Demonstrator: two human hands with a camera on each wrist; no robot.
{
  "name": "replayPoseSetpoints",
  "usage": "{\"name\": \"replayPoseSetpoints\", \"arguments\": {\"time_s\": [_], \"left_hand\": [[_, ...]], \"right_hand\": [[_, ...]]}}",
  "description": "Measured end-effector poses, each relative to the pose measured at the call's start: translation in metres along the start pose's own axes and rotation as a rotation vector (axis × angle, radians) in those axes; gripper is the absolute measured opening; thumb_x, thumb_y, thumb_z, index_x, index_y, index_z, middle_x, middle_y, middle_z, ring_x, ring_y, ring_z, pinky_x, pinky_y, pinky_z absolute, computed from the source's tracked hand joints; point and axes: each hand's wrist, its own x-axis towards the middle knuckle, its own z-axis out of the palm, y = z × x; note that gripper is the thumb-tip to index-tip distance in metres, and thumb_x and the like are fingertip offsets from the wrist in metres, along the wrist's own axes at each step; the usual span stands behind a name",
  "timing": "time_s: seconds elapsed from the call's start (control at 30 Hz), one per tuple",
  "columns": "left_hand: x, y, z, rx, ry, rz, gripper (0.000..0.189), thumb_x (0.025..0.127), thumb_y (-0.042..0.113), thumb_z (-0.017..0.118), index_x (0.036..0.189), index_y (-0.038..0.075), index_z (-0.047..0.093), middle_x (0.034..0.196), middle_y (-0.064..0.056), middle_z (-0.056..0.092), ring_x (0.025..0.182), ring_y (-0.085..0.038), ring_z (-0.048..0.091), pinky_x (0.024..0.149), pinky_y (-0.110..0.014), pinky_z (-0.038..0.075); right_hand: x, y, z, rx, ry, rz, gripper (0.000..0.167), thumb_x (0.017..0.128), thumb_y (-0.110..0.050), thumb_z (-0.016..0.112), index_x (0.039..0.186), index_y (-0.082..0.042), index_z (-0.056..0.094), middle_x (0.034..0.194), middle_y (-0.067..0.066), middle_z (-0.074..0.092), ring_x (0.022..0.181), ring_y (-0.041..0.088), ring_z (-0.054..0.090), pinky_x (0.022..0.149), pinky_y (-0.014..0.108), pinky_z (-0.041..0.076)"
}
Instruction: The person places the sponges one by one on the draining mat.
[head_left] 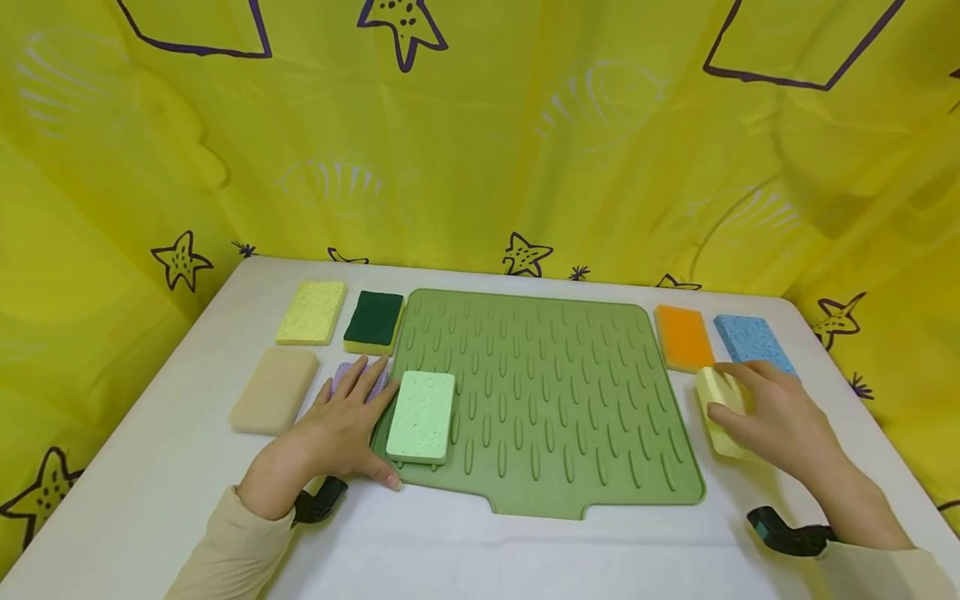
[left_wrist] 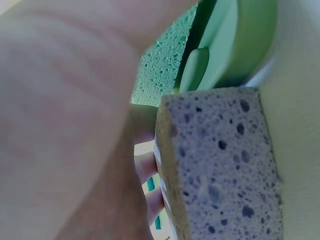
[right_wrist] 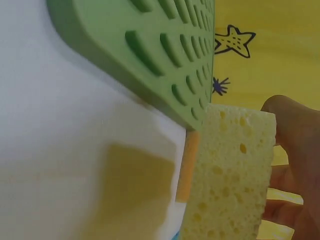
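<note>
My left hand (head_left: pixel 333 437) lies with straight, spread fingers over a purple sponge (left_wrist: pixel 225 165), which it partly hides in the head view. Its thumb reaches the near left corner of the green ridged mat (head_left: pixel 555 392). Just right of those fingers, a mint green sponge (head_left: pixel 422 417) rests on the mat's left side. Off the mat's right edge, my right hand (head_left: pixel 787 421) grips a pale yellow sponge (right_wrist: pixel 230 170) between thumb and fingers. In the right wrist view that sponge is tilted up, and a shadow falls on the white table beside it.
Left of the mat lie a yellow sponge (head_left: pixel 312 312), a dark green scouring sponge (head_left: pixel 377 318) and a beige sponge (head_left: pixel 274 390). On the right are an orange sponge (head_left: pixel 684 337) and a blue sponge (head_left: pixel 752 337). A yellow curtain (head_left: pixel 480 167) hangs behind the white table (head_left: pixel 480 558).
</note>
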Motion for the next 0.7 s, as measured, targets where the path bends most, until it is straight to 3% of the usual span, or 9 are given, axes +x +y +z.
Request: {"name": "replayPoseSetpoints", "arguments": {"time_s": [0.3,0.7], "left_hand": [[0.000,0.001,0.000,-0.010,-0.006,0.000,0.135,0.052,0.072,0.082,0.155,0.004,0.029,0.166,-0.018,0.008,0.152,-0.044,0.005,0.113,-0.073,0.016],[-0.001,0.000,-0.001,-0.021,-0.003,-0.007,0.134,0.052,0.071,0.084,0.155,0.004,0.029,0.166,-0.017,0.007,0.152,-0.043,0.005,0.113,-0.073,0.015]], "right_hand": [[0.002,-0.017,0.002,0.020,-0.004,-0.015,0.056,0.085,-0.028,0.072,0.130,0.003,0.058,0.125,0.031,0.055,0.107,0.053,0.051,0.075,0.067,0.044],[0.008,-0.045,0.005,0.074,0.022,-0.046,0.053,0.086,-0.024,0.070,0.131,-0.001,0.058,0.129,0.028,0.054,0.113,0.054,0.047,0.078,0.069,0.042]]}}
